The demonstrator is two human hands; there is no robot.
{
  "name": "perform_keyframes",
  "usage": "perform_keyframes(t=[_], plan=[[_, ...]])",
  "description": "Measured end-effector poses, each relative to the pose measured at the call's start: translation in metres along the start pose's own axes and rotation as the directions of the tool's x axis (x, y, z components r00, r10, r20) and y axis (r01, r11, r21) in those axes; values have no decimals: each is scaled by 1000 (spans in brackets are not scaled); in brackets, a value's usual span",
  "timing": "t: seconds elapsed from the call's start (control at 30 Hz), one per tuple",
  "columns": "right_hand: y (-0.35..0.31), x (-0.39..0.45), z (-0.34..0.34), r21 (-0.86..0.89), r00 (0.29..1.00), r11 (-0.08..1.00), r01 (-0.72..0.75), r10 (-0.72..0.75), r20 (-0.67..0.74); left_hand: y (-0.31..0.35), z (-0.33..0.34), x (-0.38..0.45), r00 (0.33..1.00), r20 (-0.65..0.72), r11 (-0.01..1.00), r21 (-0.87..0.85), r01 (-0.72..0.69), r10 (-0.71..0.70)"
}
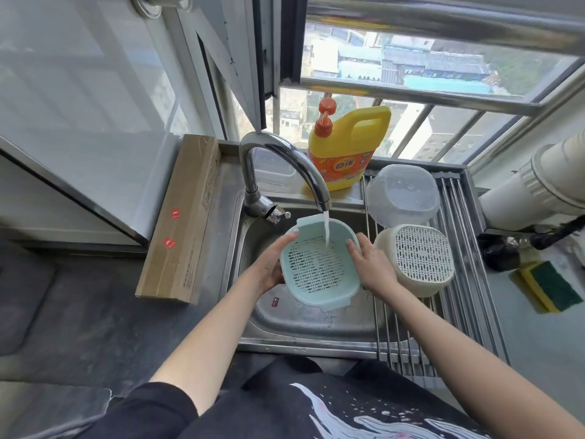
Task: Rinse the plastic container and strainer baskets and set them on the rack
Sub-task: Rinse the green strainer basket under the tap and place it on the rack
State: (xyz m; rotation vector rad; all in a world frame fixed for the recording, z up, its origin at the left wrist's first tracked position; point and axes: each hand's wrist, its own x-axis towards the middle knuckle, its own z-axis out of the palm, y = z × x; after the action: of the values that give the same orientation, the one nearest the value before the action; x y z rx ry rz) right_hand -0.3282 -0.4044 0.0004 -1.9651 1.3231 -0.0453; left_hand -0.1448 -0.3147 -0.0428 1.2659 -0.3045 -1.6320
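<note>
A pale green strainer basket point(319, 264) is held over the steel sink point(304, 318), under the running tap point(285, 160). Water falls into its far side. My left hand point(272, 264) grips its left rim and my right hand point(370, 264) grips its right rim. On the roll-up rack point(465, 299) to the right, a clear plastic container point(402, 194) lies upside down at the back. In front of it a cream strainer basket point(418, 261) also lies upside down.
A yellow detergent bottle point(345, 147) stands on the ledge behind the sink. A long cardboard box point(180, 223) lies left of the sink. A green and yellow sponge point(550, 286) and a white pipe point(538, 185) are at the right.
</note>
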Motion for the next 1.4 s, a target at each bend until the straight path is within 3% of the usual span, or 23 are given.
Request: perform_keyframes(t=[0.13, 0.33, 0.5, 0.57, 0.7, 0.8, 0.9, 1.03, 1.2, 1.27, 1.4], plan=[[0, -2, -3, 3, 997, 998, -69, 69, -41, 7, 7, 1, 998, 1, 996, 61, 67, -67], [5, 3, 5, 49, 978, 991, -123, 130, -165, -9, 2, 2, 990, 33, 990, -26, 136, -135], [8, 0, 10, -15, 945, 982, -190, 179, -272, -9, 16, 0, 982, -36, 983, -8, 186, -186], [6, -3, 8, -97, 937, 983, -157, 117, -329, -11, 18, 4, 984, -60, 985, 20, 169, -168], [-3, -11, 13, -324, 893, 942, 92, -222, -392, -9, 21, 6, 988, -105, 992, 38, 121, -116], [-16, -17, 27, -210, 917, 931, 298, -340, -210, -7, 20, 8, 990, -81, 991, -84, 106, -113], [-16, -24, 40, -429, 897, 826, 366, -436, -75, -1, 22, 6, 997, -31, 967, -248, 62, -72], [2, -29, 44, -669, 844, 618, 413, -536, 27, 9, 32, 1, 999, 41, 904, -428, -5, 25], [24, -24, 36, -830, 683, 425, 362, -726, -74, 9, 46, 9, 998, -16, 903, -427, 41, -53], [27, -24, 33, -865, 654, 409, 292, -745, -132, 8, 51, 16, 994, -63, 897, -438, 53, -89], [35, -24, 32, -879, 667, 415, 236, -727, -164, 6, 60, 32, 982, -158, 934, -356, 36, -99]])
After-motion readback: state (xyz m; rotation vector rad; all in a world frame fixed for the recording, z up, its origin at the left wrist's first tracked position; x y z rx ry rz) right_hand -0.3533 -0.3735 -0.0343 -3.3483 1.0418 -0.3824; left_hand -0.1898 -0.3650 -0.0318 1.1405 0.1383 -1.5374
